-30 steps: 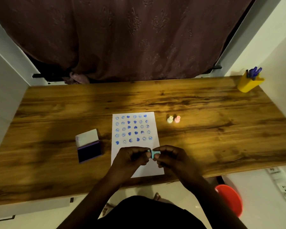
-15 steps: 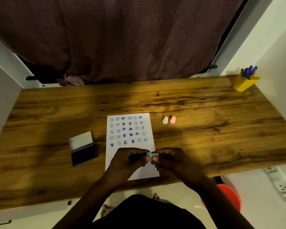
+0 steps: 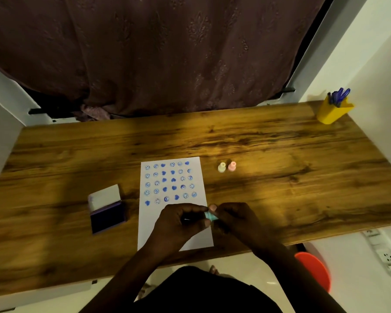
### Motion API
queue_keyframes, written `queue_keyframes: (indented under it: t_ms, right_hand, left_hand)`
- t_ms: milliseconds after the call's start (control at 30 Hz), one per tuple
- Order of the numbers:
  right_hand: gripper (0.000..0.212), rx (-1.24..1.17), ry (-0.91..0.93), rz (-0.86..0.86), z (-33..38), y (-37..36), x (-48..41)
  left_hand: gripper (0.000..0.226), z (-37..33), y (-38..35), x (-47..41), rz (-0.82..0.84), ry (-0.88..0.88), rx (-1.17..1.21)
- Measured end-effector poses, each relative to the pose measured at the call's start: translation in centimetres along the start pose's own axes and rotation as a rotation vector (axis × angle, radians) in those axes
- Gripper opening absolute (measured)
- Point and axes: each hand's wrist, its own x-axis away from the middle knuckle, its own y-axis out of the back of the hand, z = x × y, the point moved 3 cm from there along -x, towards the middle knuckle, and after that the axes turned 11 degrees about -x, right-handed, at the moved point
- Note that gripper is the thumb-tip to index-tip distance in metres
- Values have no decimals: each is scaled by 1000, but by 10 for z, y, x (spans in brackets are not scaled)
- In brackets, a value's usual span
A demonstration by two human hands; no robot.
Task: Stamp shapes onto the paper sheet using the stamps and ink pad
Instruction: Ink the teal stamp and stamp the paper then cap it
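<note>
— Wood-grain counter (image 3: 280, 143) under a maroon curtain; what lies on it, from the left?

— Open purple ink pad (image 3: 106, 216), then the white paper sheet (image 3: 174, 222), rows of blue prints filling its upper half, lower half blank.

— And the small teal stamp (image 3: 211, 215)?

— Pinched between left hand (image 3: 181, 224) and right hand (image 3: 237, 220), over the sheet's right edge; both hands' fingers clasp it. Cream stamp (image 3: 221, 167) and pink stamp (image 3: 231, 166) stand idle beyond.

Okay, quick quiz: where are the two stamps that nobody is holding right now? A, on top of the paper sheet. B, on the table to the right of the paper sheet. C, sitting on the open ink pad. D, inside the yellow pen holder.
B: the cream stamp and the pink stamp stand side by side on the wooden table, just right of the paper sheet near its top corner.
</note>
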Motion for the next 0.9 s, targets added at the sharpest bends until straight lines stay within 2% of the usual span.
queue_keyframes:
  t_ms: [100, 267, 433, 533, 733, 900]
  right_hand:
    - [17, -25, 34, 10, 5, 7, -4]
    - [15, 0, 89, 17, 10, 25, -18]
    - [22, 456, 287, -311, 16, 63, -60]
    - [21, 568, 386, -358, 15, 76, -84]
    - [39, 711, 362, -366, 9, 78, -114]
    - [43, 750, 336, -349, 9, 78, -121]
  left_hand:
    - [34, 0, -7, -5, -49, 31, 39]
    - [29, 6, -11, -17, -47, 127, 34]
    - [20, 13, -8, -20, -73, 205, -39]
    - [19, 20, -5, -16, -82, 212, -36]
    - [27, 32, 2, -13, -136, 248, 6]
    - [24, 37, 8, -13, -160, 259, -5]
